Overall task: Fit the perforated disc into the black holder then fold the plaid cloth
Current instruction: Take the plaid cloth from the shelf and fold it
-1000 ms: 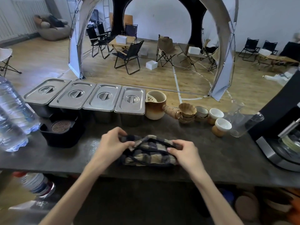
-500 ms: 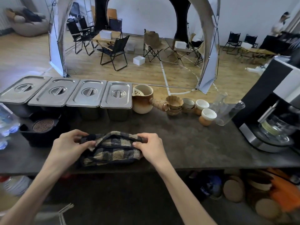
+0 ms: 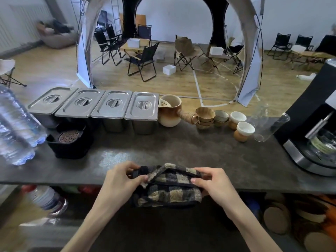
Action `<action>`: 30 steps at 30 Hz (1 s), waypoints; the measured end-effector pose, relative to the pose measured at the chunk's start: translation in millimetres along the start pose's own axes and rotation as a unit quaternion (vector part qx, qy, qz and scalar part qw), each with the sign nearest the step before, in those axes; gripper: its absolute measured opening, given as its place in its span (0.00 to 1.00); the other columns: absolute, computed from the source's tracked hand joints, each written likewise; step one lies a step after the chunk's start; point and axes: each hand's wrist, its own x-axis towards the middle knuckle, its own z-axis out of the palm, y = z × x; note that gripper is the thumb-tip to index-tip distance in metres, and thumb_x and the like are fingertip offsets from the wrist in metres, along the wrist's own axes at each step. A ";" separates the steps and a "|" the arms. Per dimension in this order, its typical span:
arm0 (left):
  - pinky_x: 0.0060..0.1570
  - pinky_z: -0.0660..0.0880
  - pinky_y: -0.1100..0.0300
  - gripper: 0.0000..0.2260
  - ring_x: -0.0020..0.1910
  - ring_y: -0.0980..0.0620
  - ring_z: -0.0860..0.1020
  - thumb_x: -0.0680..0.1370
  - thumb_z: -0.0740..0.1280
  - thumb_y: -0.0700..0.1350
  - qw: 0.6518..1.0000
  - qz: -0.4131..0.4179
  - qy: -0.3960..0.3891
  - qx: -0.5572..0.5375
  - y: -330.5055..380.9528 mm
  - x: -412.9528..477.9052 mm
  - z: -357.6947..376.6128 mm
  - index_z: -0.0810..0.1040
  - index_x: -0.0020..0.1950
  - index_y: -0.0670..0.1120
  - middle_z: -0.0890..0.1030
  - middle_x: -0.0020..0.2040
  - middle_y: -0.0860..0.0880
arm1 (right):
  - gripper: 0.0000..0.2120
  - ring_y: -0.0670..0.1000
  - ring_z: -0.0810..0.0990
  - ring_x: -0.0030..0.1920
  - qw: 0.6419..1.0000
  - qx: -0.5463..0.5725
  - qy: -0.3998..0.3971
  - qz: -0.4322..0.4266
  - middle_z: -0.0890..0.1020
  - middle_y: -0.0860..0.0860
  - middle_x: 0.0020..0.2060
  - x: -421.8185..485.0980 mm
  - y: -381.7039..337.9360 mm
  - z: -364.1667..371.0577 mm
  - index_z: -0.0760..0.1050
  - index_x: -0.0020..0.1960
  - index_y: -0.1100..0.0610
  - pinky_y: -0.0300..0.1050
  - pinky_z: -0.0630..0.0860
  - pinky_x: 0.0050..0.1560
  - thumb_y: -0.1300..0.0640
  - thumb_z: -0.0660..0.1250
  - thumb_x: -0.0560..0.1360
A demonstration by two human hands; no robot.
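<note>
My left hand and right hand each pinch one end of the plaid cloth, fingers curled on its dark edges. The cloth is bunched and partly folded at the near edge of the bench. The perforated disc sits in the black holder on the bench, off to my left.

Thick woven plaid cloth, nubby terry-like nap; dark matt stone-look countertop, mottled; four brushed steel lidded pans, satin sheen; clear glass pitcher, glossy.
</note>
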 end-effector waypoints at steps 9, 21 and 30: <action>0.34 0.72 0.72 0.12 0.35 0.58 0.79 0.66 0.79 0.47 0.996 0.022 -0.023 -0.080 50.7 51.2 50.4 0.83 0.46 0.50 0.82 0.37 0.52 | 0.13 0.46 0.84 0.34 0.996 0.048 0.072 -0.014 0.85 0.47 0.33 14.1 -15.0 -69.4 0.82 0.45 0.51 0.40 0.79 0.32 0.69 0.70 0.71; 0.44 0.78 0.59 0.17 0.46 0.53 0.81 0.69 0.77 0.49 0.995 0.047 -0.054 -0.072 99.1 73.9 130.8 0.82 0.54 0.44 0.83 0.45 0.49 | 0.12 0.51 0.81 0.34 0.984 0.096 0.121 0.084 0.83 0.55 0.38 43.1 14.4 -133.1 0.79 0.55 0.62 0.39 0.77 0.27 0.69 0.68 0.72; 0.34 0.72 0.71 0.15 0.40 0.58 0.79 0.69 0.77 0.51 0.994 0.036 -0.074 -0.065 59.9 39.4 93.6 0.82 0.52 0.46 0.81 0.41 0.52 | 0.08 0.50 0.83 0.29 0.991 0.082 0.065 0.088 0.85 0.56 0.35 11.6 4.7 -103.5 0.80 0.49 0.61 0.39 0.76 0.24 0.70 0.69 0.72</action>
